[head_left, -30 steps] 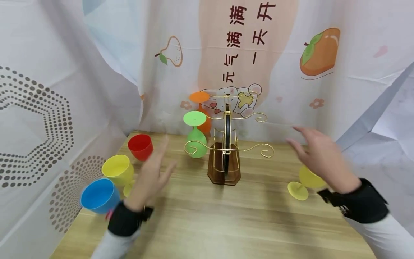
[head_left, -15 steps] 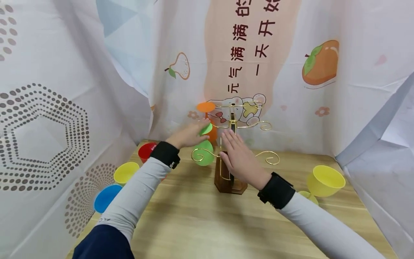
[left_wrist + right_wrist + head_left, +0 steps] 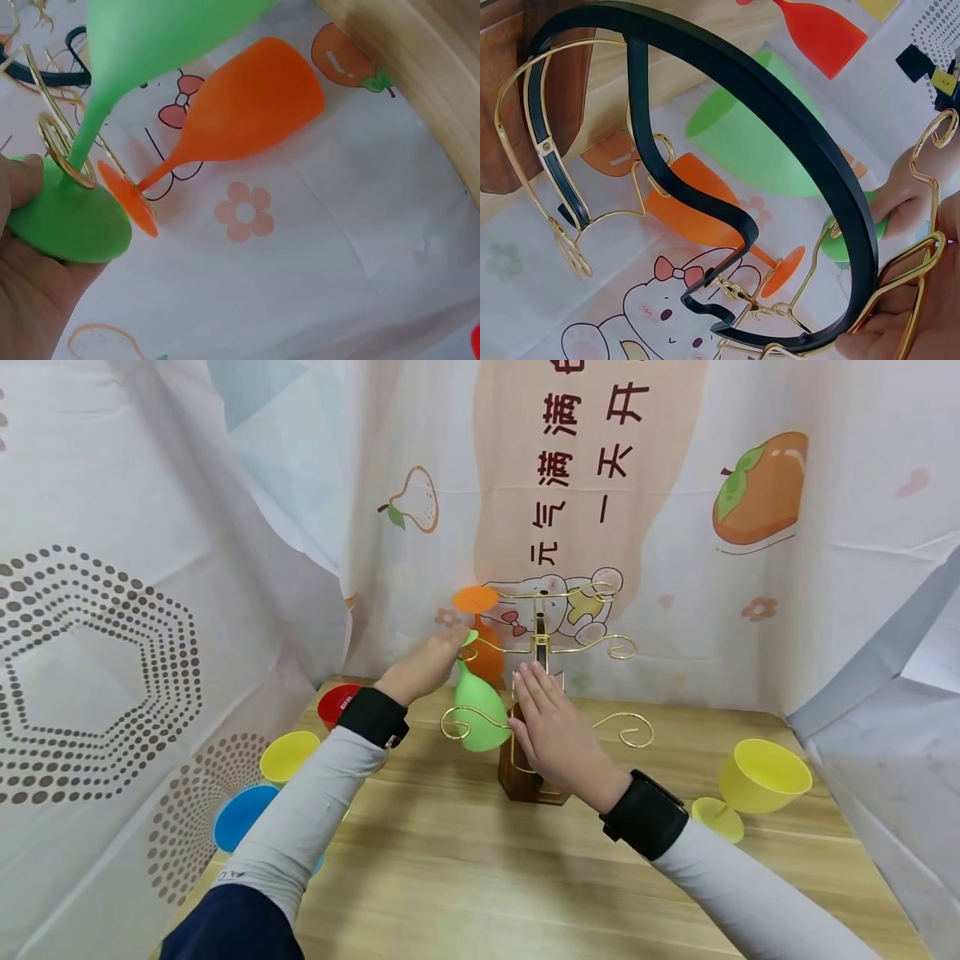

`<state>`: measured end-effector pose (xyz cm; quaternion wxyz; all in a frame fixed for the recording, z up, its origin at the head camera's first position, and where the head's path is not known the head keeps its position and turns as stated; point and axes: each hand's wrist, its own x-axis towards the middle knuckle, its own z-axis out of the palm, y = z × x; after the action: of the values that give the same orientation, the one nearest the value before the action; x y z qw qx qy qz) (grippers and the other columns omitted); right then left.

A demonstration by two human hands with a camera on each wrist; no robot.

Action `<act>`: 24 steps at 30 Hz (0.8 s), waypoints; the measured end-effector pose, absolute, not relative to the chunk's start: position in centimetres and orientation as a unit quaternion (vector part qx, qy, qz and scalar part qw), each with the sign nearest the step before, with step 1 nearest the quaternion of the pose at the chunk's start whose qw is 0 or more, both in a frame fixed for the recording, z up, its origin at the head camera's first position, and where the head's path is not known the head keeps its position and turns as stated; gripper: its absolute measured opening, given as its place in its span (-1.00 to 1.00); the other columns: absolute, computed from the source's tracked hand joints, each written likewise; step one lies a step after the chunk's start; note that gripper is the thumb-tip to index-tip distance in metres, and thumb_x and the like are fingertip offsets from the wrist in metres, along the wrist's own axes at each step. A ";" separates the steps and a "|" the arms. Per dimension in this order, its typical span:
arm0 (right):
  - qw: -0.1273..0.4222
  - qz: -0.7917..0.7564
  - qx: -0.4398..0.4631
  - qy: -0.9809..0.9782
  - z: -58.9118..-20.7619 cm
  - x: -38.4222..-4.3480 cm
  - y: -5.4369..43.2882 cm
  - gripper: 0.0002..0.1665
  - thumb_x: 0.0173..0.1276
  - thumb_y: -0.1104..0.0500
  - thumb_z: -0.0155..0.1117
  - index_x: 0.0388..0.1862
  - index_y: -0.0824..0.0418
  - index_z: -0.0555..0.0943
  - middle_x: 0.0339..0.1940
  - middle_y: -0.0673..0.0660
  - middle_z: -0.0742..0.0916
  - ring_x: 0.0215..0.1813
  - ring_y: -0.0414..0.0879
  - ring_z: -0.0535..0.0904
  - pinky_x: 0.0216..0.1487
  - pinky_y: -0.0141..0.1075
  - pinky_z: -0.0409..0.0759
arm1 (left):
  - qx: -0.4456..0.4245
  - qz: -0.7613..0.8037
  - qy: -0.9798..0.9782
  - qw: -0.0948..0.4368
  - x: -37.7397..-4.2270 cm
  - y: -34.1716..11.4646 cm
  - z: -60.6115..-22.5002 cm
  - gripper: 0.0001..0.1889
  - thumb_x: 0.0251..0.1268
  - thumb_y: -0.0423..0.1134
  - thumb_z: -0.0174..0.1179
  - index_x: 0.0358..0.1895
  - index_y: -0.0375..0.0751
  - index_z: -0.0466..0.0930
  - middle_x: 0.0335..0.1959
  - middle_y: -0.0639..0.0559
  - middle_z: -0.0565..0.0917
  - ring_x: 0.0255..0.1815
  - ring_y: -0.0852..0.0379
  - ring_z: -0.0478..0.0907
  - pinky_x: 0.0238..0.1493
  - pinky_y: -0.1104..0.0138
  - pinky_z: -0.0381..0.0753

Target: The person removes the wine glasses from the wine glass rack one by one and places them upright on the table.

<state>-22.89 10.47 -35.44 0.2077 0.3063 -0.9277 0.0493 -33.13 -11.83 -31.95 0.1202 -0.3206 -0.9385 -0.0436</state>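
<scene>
My left hand [image 3: 423, 668] pinches the foot of a green plastic goblet [image 3: 480, 714], which hangs upside down and tilted. In the left wrist view a gold wire hook [image 3: 56, 142] loops round its stem, and the thumb lies on the foot. Behind it an orange goblet [image 3: 487, 652] hangs by its foot from another arm of the goblet rack [image 3: 542, 652]. My right hand [image 3: 558, 735] rests on the rack's front, fingers straight and together. In the right wrist view its fingertips touch gold wire beside the curved black frame [image 3: 795, 142]; the palm is partly cut off.
At the left, red [image 3: 333, 702], yellow [image 3: 288, 760] and blue [image 3: 243, 818] goblets lie partly behind my left arm. A yellow goblet [image 3: 761, 781] lies tipped at the right. The rack stands on a wooden base [image 3: 517, 785] near the printed curtain [image 3: 660, 652].
Both hands have moved inward to the rack from either side. My left hand has taken hold of the green goblet's foot, and the goblet has tilted. My right hand has settled on the rack.
</scene>
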 end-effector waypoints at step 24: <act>0.253 0.156 0.358 -0.885 -36.0 -22.1 11.2 -0.37 0.53 0.07 -0.06 0.44 0.40 0.23 0.47 0.32 0.36 0.53 0.19 0.21 0.54 0.05 0.19 | -0.310 -0.110 -0.890 0.315 -23.9 -14.2 -34.4 -0.49 0.24 -0.59 0.11 0.29 -0.50 0.36 0.29 -0.34 0.48 0.35 -0.18 0.43 0.38 0.04 0.42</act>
<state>-22.11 11.23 -35.98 0.2526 0.3579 -0.8854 0.1558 -23.85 -14.15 -34.35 0.3154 -0.3097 -0.8903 -0.1096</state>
